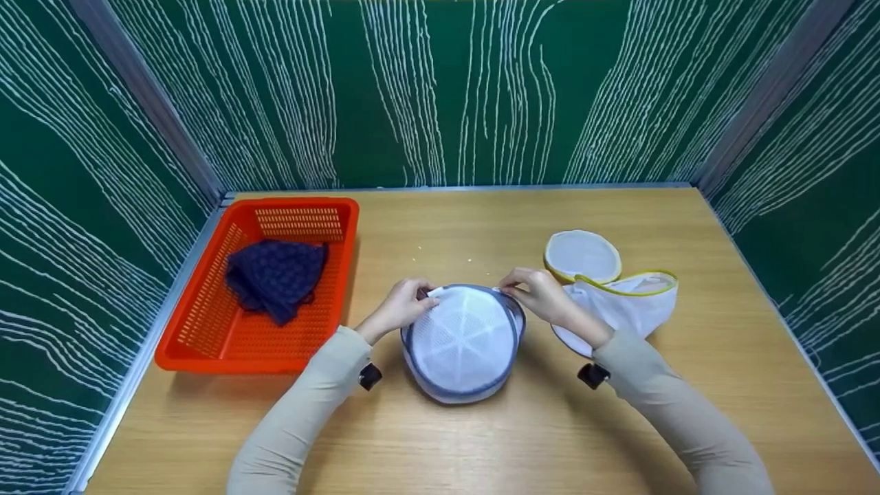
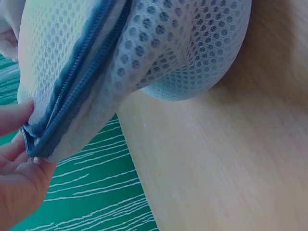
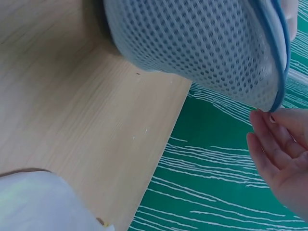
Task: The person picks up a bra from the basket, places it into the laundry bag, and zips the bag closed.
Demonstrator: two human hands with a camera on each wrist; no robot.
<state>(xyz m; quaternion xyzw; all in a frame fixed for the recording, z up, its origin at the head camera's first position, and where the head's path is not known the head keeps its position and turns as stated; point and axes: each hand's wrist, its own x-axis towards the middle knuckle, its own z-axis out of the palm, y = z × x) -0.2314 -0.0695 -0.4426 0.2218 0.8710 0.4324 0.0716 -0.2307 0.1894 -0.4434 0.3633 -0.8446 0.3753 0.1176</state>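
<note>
A white mesh laundry bag (image 1: 462,340) with blue-grey trim stands on the table in front of the person, its round top facing up. At its upper left edge the left hand (image 1: 404,304) pinches the rim; in the left wrist view, thumb and fingers hold the end of the blue zipper (image 2: 79,72). The right hand (image 1: 540,294) pinches the upper right rim. In the right wrist view, the thumb and index finger grip the blue-edged corner of the mesh (image 3: 202,43), while the other fingers are loosely bent.
An orange plastic basket (image 1: 258,350) at the left holds a dark blue patterned cloth (image 1: 275,278). Right of the hands lie a white mesh bag with yellow trim (image 1: 622,309) and a round white mesh piece (image 1: 583,254). Green panels (image 1: 467,96) enclose the wooden table (image 1: 440,447).
</note>
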